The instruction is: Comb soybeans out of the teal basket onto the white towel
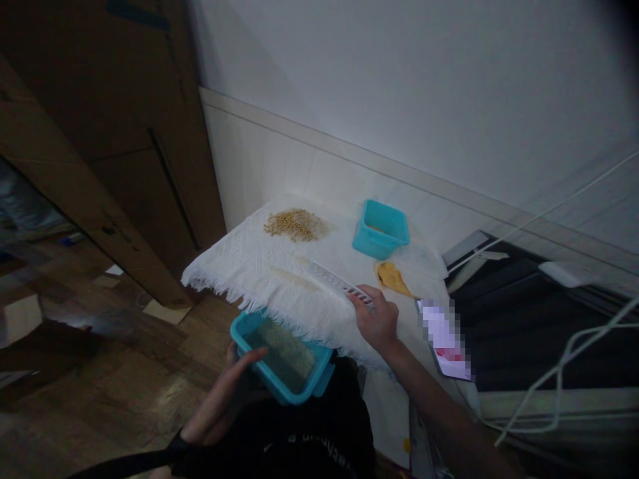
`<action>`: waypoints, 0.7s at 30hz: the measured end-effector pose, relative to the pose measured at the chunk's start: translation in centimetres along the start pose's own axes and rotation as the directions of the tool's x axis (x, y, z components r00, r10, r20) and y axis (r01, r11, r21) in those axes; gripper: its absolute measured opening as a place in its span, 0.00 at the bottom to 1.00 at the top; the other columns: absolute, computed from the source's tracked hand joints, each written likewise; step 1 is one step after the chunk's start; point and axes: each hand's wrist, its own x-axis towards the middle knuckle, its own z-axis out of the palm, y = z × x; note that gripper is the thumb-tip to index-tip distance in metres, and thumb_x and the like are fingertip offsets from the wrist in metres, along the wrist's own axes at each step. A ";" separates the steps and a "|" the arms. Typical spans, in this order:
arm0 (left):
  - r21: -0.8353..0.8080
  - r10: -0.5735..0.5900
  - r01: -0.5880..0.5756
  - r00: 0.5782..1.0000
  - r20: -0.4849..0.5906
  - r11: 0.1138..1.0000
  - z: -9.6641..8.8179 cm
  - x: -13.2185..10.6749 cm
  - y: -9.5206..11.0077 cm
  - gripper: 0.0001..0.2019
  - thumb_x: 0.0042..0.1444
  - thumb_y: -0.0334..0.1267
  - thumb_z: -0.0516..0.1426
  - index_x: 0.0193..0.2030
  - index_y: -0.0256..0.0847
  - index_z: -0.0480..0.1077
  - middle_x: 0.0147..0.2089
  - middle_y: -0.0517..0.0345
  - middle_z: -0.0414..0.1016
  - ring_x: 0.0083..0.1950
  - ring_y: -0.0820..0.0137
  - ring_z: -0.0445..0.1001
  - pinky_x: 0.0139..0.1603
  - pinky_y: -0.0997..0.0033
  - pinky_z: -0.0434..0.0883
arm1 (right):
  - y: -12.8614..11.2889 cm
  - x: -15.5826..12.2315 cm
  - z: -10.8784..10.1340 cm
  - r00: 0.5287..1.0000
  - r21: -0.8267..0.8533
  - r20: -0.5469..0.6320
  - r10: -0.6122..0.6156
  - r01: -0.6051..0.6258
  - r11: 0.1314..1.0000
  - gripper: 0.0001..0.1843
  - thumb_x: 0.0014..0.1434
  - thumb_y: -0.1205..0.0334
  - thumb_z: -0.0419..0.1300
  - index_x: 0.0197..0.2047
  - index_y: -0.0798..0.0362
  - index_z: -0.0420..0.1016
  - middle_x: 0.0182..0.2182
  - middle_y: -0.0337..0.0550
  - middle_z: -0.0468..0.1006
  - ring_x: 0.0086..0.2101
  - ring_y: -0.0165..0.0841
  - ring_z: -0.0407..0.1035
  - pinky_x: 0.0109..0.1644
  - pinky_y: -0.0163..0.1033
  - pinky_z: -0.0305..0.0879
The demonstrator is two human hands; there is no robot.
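My left hand [233, 378] grips a turquoise plastic container [294, 398] from the side, thumb over its rim. It is held just under the table's front edge, with pale grains like rice inside. In my right hand [378, 320] is a long white slotted strip [332, 282], laid against the white fringed cloth [249, 249]. Thin streaks of pale grain [294, 278] lie on the cloth along the strip's left side. Farther back sits a pile of yellow-brown beans [297, 225], with some pale grains at its right edge.
A second turquoise container [379, 243] stands at the table's back right, something orange inside. Near it lies a crumpled yellow-orange item [394, 278]. A phone [446, 340] rests at the right edge beside a black object [519, 319] and white cables [556, 372]. Cardboard [120, 133] stands left.
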 end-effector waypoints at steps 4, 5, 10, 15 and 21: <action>0.015 -0.014 0.013 1.000 0.015 1.000 0.3 0.2 -0.2 0.33 0.52 0.52 0.80 0.59 0.52 0.73 0.80 0.41 0.76 0.90 0.32 0.59 0.66 0.35 0.86 | -1.6 -1.5 -0.1 0.997 0.004 0.014 -0.078 0.078 0.997 0.06 0.78 0.54 0.66 0.48 0.42 0.85 0.35 0.40 0.94 0.27 0.40 0.89 0.32 0.38 0.83; 0.027 -0.018 0.018 1.000 0.015 0.999 0.3 0.2 -0.2 0.31 0.54 0.52 0.79 0.59 0.52 0.73 0.79 0.41 0.77 0.90 0.32 0.59 0.65 0.35 0.87 | -2.1 -1.7 -0.2 0.994 0.012 0.012 -0.110 0.110 0.994 0.05 0.78 0.55 0.66 0.49 0.42 0.85 0.36 0.40 0.94 0.28 0.39 0.89 0.32 0.37 0.83; 0.054 0.055 -0.056 0.998 0.019 0.997 0.4 0.0 -0.3 0.31 0.56 0.58 0.78 0.59 0.53 0.72 0.77 0.43 0.78 0.83 0.32 0.70 0.63 0.34 0.86 | -3.3 -2.4 -1.7 0.988 -0.006 -0.051 -0.146 0.146 0.989 0.04 0.79 0.57 0.67 0.50 0.41 0.85 0.36 0.39 0.95 0.28 0.40 0.90 0.33 0.38 0.85; 0.038 -0.019 0.018 0.999 0.032 0.999 0.0 0.8 -0.5 0.41 0.58 0.56 0.78 0.72 0.55 0.67 0.81 0.43 0.75 0.80 0.36 0.75 0.65 0.35 0.86 | -3.1 -3.2 -3.7 0.982 -0.132 -0.091 -0.165 0.153 0.979 0.04 0.78 0.58 0.67 0.51 0.41 0.85 0.34 0.41 0.94 0.24 0.41 0.88 0.29 0.41 0.84; 0.036 -0.044 0.042 0.999 0.032 0.998 -0.4 1.5 -0.4 0.42 0.62 0.53 0.76 0.78 0.56 0.64 0.81 0.43 0.74 0.78 0.39 0.77 0.63 0.39 0.88 | -5.7 -4.4 -5.0 0.970 -0.121 0.045 -0.239 0.243 0.962 0.13 0.78 0.67 0.63 0.53 0.40 0.87 0.37 0.39 0.96 0.26 0.39 0.89 0.32 0.38 0.87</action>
